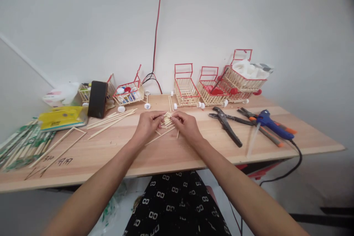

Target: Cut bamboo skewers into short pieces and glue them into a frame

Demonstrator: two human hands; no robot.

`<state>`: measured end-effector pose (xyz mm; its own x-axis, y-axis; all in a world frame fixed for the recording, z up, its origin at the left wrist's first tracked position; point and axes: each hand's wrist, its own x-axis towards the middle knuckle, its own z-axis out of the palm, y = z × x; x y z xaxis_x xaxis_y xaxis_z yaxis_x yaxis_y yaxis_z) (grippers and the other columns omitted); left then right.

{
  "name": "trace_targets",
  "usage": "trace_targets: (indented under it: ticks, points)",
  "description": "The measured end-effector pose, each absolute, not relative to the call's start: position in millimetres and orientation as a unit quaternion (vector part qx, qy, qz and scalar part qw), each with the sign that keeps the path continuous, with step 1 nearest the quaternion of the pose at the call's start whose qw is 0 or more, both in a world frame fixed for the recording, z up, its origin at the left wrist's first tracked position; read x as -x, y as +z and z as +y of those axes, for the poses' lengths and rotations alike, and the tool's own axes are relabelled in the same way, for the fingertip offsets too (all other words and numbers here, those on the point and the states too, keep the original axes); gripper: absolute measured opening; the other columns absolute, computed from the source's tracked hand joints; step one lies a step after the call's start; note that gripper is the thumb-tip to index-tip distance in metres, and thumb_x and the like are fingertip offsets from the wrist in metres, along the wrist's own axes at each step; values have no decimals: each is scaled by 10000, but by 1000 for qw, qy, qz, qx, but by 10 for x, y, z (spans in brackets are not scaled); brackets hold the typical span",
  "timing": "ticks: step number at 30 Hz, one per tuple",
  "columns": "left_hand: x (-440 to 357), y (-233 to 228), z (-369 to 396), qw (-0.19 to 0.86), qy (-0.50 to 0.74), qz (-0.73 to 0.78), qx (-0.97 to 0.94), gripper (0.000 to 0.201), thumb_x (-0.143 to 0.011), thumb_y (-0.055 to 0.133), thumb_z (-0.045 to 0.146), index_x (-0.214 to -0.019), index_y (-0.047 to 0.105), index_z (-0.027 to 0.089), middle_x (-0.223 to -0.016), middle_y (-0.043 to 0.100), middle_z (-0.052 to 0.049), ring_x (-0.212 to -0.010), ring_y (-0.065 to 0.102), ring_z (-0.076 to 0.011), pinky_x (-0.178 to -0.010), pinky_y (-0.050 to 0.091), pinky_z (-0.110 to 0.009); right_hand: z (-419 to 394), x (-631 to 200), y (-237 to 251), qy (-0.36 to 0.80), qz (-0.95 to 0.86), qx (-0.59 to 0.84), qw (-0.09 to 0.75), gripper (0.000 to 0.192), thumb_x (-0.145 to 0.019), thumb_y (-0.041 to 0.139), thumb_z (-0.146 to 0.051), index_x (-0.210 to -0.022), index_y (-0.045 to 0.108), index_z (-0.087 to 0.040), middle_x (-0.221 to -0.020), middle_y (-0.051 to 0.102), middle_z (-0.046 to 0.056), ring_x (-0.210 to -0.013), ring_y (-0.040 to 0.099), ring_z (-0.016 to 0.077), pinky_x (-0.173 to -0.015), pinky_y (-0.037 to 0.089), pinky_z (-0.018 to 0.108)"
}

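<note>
Two hands on one small bundle of short pale wooden sticks [166, 120], cut ends uneven, lying side by side. Left hand [148, 124] and right hand [186, 125] both pinching the bundle from opposite ends, just above the light wooden tabletop [166, 155]. Left of the black pliers [226, 124].

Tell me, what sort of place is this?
Probably a small craft workbench. Finished miniature stick carts line the wall, a blue glue gun and pliers lie on the wooden table, and both hands gather short sticks.
</note>
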<state>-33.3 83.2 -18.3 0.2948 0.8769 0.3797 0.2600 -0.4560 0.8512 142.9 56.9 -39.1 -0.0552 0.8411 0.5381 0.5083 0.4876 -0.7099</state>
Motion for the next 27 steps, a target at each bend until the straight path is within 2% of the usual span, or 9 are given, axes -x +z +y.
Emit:
trace_targets:
  ticks: [8, 18, 27]
  points:
    - [348, -224, 832, 292, 434, 371, -768, 260, -833, 555, 213, -1000, 745, 150, -690, 687, -31, -468, 528, -88, -487, 427, -192, 572, -1441, -419, 156, -710, 478, 494, 130, -845, 559, -236, -770, 655, -189, -696, 620, -4, -666, 538, 141, -647, 384, 234]
    - [367, -226, 843, 255, 417, 367, -791, 253, -827, 548, 164, -978, 750, 175, -649, 677, -10, -465, 537, -83, -490, 416, -177, 547, -1429, -389, 159, -714, 480, 484, 133, -842, 558, -232, -767, 655, -182, -706, 634, 6, -677, 553, 146, -652, 390, 234]
    - [338, -227, 835, 328, 434, 381, -748, 284, -824, 565, 226, -1037, 732, 142, -676, 683, -36, -468, 553, -104, -484, 443, -205, 549, -1413, -386, 169, -704, 478, 498, 162, -857, 532, -254, -773, 652, -186, -699, 628, -1, -669, 555, 143, -646, 392, 236]
